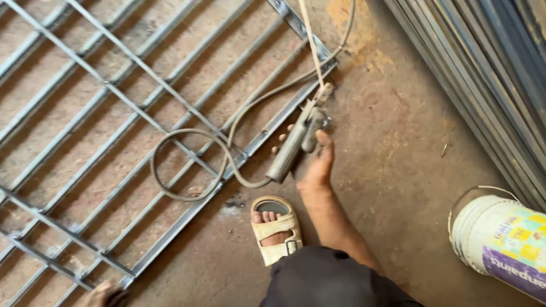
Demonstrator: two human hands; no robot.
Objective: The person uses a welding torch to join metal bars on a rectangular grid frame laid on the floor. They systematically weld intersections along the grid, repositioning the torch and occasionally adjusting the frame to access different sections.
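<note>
The right hand (318,165) is closed around a grey welding holder (294,145), with the thumb laid along its right side and some fingertips (282,137) peeking out on its left. The holder is held slanted, its tip pointed up and away from the wrist, right at the edge of a grey metal grille (114,91). A thin rod (311,42) is clamped in the tip and runs straight up out of the picture. From the low end of the holder a grey cable (187,165) is let out — it is looped in a ring to the left of the grip, over the grille bars, and then carried up past the tip. The grille is spread flat on the floor to the left of the grip, and its corner frame is just above the tip. Bare brown floor (398,131) is left open to the right of the grip. Farther right a stack of long metal bars (483,68) is laid, and below it a white paint bucket (500,239) is stood. Just below the grip a foot in a tan sandal (276,230) is planted on the floor. The left hand is not seen — only the right arm is shown.
</note>
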